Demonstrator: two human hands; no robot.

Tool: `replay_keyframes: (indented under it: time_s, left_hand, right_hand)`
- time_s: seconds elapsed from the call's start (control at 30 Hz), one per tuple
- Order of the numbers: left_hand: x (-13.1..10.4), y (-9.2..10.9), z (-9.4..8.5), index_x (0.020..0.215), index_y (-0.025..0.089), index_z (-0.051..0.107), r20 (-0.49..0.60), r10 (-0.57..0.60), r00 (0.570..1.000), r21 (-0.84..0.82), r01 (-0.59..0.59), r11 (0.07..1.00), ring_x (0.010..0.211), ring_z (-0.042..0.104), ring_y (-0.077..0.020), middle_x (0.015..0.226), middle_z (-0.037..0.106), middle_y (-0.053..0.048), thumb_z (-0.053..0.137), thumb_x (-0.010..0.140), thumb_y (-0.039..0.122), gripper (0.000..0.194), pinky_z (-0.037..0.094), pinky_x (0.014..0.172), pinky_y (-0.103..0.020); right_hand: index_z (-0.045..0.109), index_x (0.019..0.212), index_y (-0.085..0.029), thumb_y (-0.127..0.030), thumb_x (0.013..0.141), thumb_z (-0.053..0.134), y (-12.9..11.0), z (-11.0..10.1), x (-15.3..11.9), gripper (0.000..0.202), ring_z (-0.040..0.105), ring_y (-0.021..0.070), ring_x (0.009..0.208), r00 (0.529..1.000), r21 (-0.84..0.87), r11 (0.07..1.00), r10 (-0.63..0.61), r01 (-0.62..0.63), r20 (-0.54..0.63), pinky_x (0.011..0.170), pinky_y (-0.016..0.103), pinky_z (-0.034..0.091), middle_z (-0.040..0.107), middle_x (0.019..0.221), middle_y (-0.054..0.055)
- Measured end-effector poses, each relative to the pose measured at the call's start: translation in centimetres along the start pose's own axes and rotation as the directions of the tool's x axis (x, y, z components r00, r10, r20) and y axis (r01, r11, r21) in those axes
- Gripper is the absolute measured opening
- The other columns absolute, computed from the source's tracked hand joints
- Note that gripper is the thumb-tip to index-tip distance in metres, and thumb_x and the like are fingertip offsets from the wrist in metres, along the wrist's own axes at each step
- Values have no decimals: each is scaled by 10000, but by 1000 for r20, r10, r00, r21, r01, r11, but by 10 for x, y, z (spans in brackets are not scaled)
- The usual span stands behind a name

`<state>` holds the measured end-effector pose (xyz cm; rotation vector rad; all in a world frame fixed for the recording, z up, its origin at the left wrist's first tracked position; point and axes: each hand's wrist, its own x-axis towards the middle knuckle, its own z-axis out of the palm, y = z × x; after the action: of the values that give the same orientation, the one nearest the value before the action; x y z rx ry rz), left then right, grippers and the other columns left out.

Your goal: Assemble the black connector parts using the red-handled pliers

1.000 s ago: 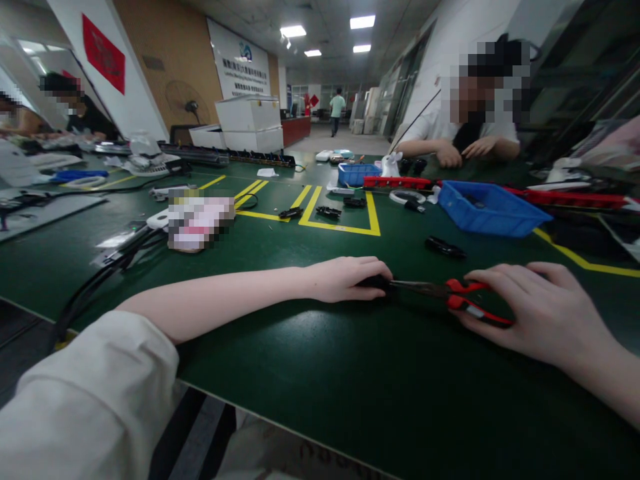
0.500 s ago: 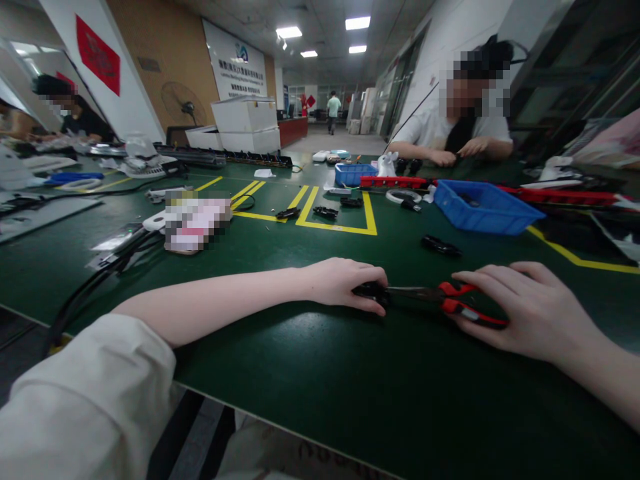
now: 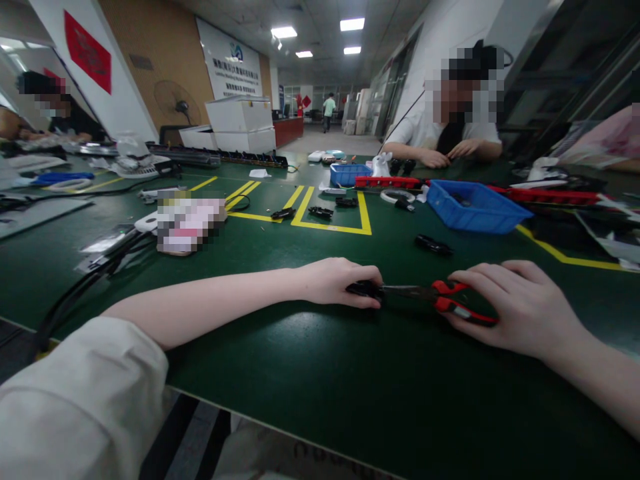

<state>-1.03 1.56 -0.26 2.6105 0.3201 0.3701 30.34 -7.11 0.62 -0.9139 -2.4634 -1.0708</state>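
Note:
Between the thumb and fingers of my left hand (image 3: 339, 281) is a small black part (image 3: 366, 289), partly hidden by the fingers; its exact kind I cannot make out. My right hand (image 3: 520, 307) is closed around the red-and-black handles of needle-nose pliers (image 3: 443, 297). The pliers lie nearly level, and their long metal jaws point left, with the tips at the black part. Whether the jaws grip it is too small to tell. Both hands are low over the green tabletop (image 3: 320, 373).
Similar black parts (image 3: 433, 245) lie beyond my hands, some near yellow tape (image 3: 333, 229). A blue bin (image 3: 477, 208) stands at the right, a smaller blue bin (image 3: 347, 175) farther back. Left are a phone (image 3: 185, 230) and black cables (image 3: 95, 283). A co-worker (image 3: 445, 140) sits opposite.
The whole view has shifted slightly, so everything appears a little farther left. My hands, the pliers and the black part keep about the same pose.

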Motion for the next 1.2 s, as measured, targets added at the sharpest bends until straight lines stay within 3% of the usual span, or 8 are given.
replay_keyframes:
  time_s: [0.3, 0.63, 0.8, 0.93, 1.07, 1.2]
  left_hand:
    - [0, -1, -1, 1175, 179, 589, 5, 22, 1000, -90, -21, 996, 745, 621, -137, 940, 687, -33, 659, 941, 375, 314, 427, 638, -240]
    - [-2, 0, -1, 1195, 200, 602, -28, 58, 998, -66, -60, 996, 934, 658, -174, 1109, 692, -59, 685, 915, 302, 310, 473, 753, -263]
    - [-3, 0, 0, 1214, 188, 598, -50, 70, 996, -60, -73, 996, 936, 662, -177, 1124, 693, -71, 692, 913, 327, 345, 487, 766, -267]
    - [-3, 0, 0, 1219, 197, 602, -65, 54, 996, -62, -58, 996, 949, 664, -181, 1136, 696, -73, 696, 908, 323, 349, 482, 778, -271]
    - [-4, -1, 0, 1217, 202, 600, -72, 30, 997, -62, -35, 997, 909, 658, -176, 1098, 699, -63, 694, 909, 340, 350, 466, 748, -265]
    - [-3, 0, 0, 1205, 207, 603, -78, 9, 997, -57, -13, 998, 855, 649, -163, 1056, 700, -49, 695, 908, 360, 347, 446, 715, -250]
  right_hand:
    - [620, 1074, -138, -378, 840, 662, 0, -1, -3, 338, 667, 246, 796, 999, 26, 999, 25, -24, -23, 764, 396, 443, 723, 920, 120]
    - [639, 1054, -149, -351, 840, 672, 0, -4, -1, 296, 660, 223, 748, 998, 134, 990, 46, -41, -33, 730, 380, 452, 725, 892, 105]
    - [607, 1076, -143, -369, 874, 632, 2, -2, -2, 304, 618, 214, 730, 999, 191, 981, 48, -47, 0, 714, 374, 466, 707, 898, 104]
    - [607, 1096, -167, -401, 865, 628, 0, 3, -9, 329, 603, 235, 745, 992, 245, 962, 112, -122, 56, 703, 400, 477, 701, 905, 99]
    - [610, 1107, -243, -421, 879, 603, -3, 6, -14, 290, 619, 269, 773, 954, 343, 891, 258, -297, 156, 658, 421, 500, 690, 905, 84]
    - [610, 1120, -268, -438, 874, 626, -4, 6, -14, 299, 638, 263, 777, 931, 407, 844, 266, -349, 248, 632, 413, 525, 687, 911, 59]
